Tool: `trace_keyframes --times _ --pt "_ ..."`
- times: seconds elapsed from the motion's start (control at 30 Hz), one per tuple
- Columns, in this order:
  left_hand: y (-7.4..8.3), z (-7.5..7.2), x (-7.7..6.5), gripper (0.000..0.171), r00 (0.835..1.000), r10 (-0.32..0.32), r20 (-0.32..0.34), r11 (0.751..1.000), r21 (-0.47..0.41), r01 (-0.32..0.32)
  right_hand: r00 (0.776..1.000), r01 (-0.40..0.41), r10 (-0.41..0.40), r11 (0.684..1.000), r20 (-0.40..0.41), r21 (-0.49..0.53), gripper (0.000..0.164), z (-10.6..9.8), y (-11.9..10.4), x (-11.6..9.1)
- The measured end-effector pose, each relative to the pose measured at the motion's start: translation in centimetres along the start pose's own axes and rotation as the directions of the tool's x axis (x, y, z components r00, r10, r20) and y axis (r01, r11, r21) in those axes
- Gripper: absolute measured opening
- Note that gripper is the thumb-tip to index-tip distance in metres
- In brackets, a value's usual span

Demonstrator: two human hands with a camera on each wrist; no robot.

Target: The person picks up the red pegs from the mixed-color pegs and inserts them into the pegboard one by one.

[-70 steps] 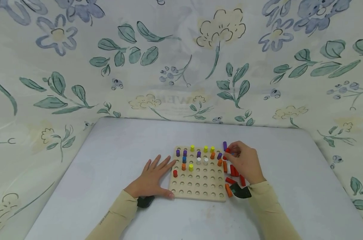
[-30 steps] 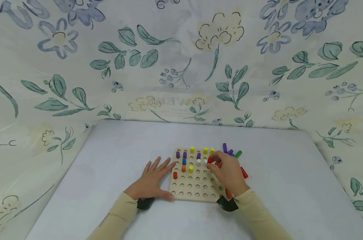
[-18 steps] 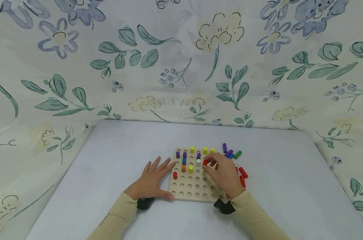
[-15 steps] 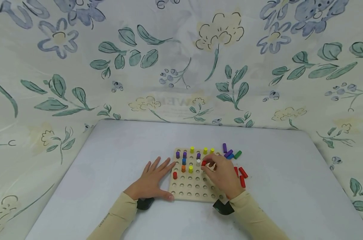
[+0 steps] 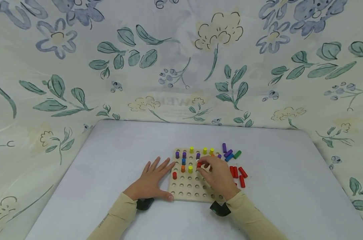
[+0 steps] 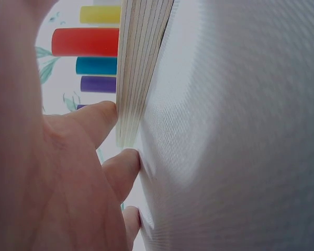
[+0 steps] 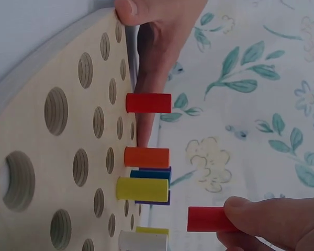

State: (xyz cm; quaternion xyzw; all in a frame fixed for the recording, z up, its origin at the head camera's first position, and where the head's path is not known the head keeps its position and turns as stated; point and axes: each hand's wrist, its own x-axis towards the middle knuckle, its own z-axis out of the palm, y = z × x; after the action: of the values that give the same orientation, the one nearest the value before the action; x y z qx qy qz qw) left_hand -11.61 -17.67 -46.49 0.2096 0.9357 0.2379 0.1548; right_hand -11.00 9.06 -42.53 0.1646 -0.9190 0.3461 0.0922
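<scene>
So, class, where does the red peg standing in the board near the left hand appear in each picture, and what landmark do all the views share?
Head: lower half, just left of centre, the red peg near the left hand.
Left wrist: upper left, between the yellow peg and the blue peg.
Right wrist: upper half, near the middle, above the orange peg.
Shared landmark: the wooden board.

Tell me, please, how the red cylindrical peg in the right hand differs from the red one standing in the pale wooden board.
The held red cylindrical peg is pinched by the right hand, while the standing red cylindrical peg is unheld. The held peg is clear of the pale wooden board, whereas the standing peg is seated in it, near the left edge. Both are red cylinders.
</scene>
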Motion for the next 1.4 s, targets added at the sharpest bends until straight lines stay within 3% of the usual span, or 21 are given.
trace_keyframes --times 0.63,1.0,1.4 --pt "-0.2 0.0 0.1 0.117 1.000 0.009 -0.001 1.000 0.017 -0.009 0.989 0.056 -0.057 0.998 0.137 0.014 0.024 2.0 -0.9 -0.1" --pt "-0.3 0.1 -0.1 0.117 0.999 0.036 -0.015 0.999 -0.002 -0.036 0.982 0.124 -0.127 0.992 0.140 0.036 0.023 2.9 -0.6 0.0" --pt "-0.4 0.3 0.1 0.117 1.000 0.028 -0.012 1.000 -0.001 -0.028 0.975 0.144 -0.149 0.989 0.166 0.041 0.023 3.6 -0.4 0.1"
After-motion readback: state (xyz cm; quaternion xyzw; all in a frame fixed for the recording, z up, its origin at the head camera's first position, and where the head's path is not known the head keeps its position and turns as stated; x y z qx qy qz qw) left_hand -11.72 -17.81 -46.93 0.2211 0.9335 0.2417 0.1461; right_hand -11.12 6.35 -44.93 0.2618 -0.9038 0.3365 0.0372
